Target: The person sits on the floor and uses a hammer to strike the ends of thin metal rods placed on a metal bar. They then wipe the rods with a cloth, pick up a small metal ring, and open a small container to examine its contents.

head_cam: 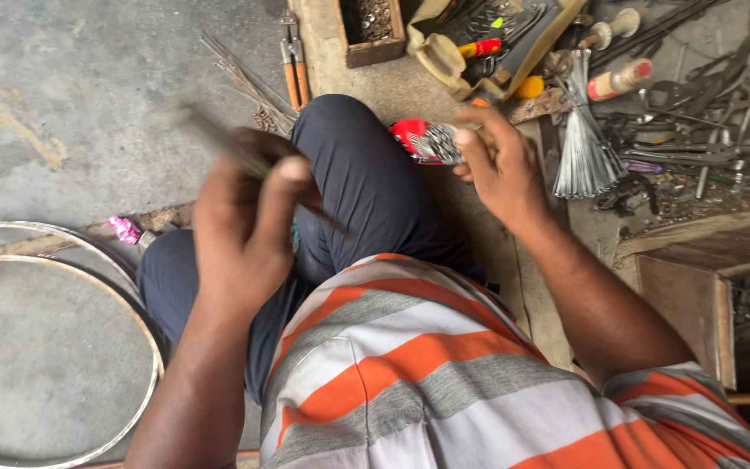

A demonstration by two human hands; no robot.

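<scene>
The left hand (240,230) gripped thin spokes (219,139); the right hand (501,165) pinched a red packet (423,141), likely picking spoke parts

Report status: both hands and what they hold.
Left hand shut on thin metal rods, blurred. Right hand shut on red packet. Spoke bundle beside it.

I wear a short-sleeved shirt (410,373) with broad horizontal stripes in orange, grey and a pale white-lilac, the bands running across my chest and over the sleeve (679,408) at my right shoulder. The sleeve ends above the elbow, so both forearms are bare, with no watch, band or glove on either wrist. My left hand (240,230) and right hand (501,165) carry no rings that I can see. My trousers (358,182) are dark navy, plain cloth, creased over the knee.
</scene>
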